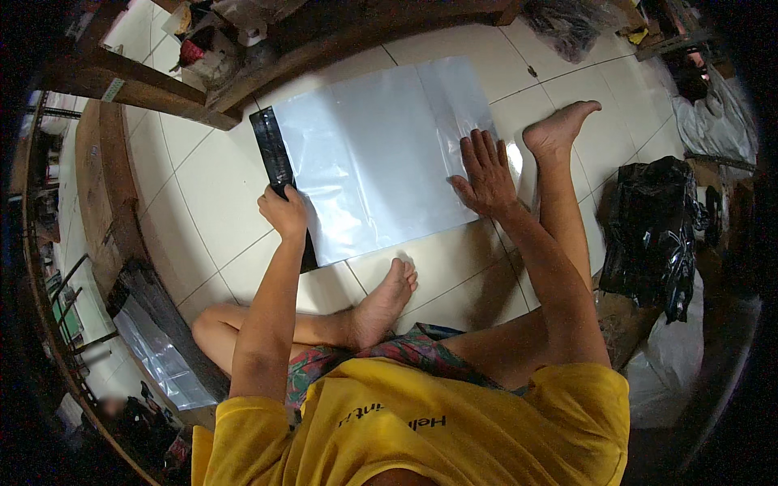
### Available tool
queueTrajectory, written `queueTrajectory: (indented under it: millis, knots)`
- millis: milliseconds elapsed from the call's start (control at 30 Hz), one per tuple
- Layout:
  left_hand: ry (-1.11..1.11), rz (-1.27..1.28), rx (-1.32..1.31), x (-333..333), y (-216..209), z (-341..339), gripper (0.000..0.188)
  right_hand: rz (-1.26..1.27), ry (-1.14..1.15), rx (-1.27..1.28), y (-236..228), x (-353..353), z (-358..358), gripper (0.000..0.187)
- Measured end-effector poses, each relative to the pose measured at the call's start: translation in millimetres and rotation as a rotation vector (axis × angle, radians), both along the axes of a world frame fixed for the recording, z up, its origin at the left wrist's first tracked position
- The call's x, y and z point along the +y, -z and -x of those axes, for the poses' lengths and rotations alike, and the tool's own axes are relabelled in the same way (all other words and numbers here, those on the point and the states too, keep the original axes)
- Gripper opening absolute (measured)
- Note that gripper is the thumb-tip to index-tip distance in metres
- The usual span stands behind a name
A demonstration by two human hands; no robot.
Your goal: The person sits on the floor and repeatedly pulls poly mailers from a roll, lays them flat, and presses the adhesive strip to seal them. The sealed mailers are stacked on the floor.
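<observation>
A large, glossy whitish plastic mailer bag (pixel 389 138) lies flat on the tiled floor in front of me, with a black strip (pixel 273 150) down its left side. My left hand (pixel 284 212) is closed on that strip, thumb on top and the other fingers partly hidden. On the right part of the bag, near its lower right corner, my right hand (pixel 486 174) rests flat and open, fingers stretched forward and thumb out to the side. Some creases run across the bag below its middle and beside my right hand.
A wooden beam frame (pixel 162 89) borders the floor at far left. Another whitish and black plastic bag (pixel 166 352) lies at near left. Crumpled black plastic (pixel 648 231) sits at right. Clear-looking plastic (pixel 571 28) lies at the far side. My bare feet flank the bag.
</observation>
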State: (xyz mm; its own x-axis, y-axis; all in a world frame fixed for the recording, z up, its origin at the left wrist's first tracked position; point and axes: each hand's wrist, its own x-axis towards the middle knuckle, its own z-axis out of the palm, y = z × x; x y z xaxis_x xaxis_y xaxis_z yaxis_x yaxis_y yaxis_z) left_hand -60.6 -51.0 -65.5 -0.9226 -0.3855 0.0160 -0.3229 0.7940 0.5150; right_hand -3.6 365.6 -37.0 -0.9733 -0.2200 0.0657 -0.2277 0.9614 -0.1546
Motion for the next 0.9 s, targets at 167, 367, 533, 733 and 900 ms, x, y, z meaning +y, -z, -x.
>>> queueTrajectory:
  millis: [167,367,533,733,900]
  knots:
    - [0.086,0.145,0.367,24.7,-14.8,0.1,0.053,-0.176,0.061,-0.111,-6.7,0.8,1.3,0.089]
    - [0.929,-0.247,0.259,238.0,-33.0,-29.0,0.061,-0.233,0.019,-0.106,-11.1,-3.0,7.0,0.084]
    - [1.131,-0.142,0.139,257.7,-31.3,-44.3,0.08,-0.122,0.04,-0.111,-13.3,-5.5,4.2,0.082]
    - [0.928,0.015,-0.027,184.8,-36.1,-46.4,0.076,-0.026,0.067,-0.131,-20.4,-4.0,5.0,0.081]
    - [0.789,0.13,-0.091,114.2,-36.2,-55.1,0.075,-0.135,0.037,-0.072,-3.0,1.3,2.8,0.075]
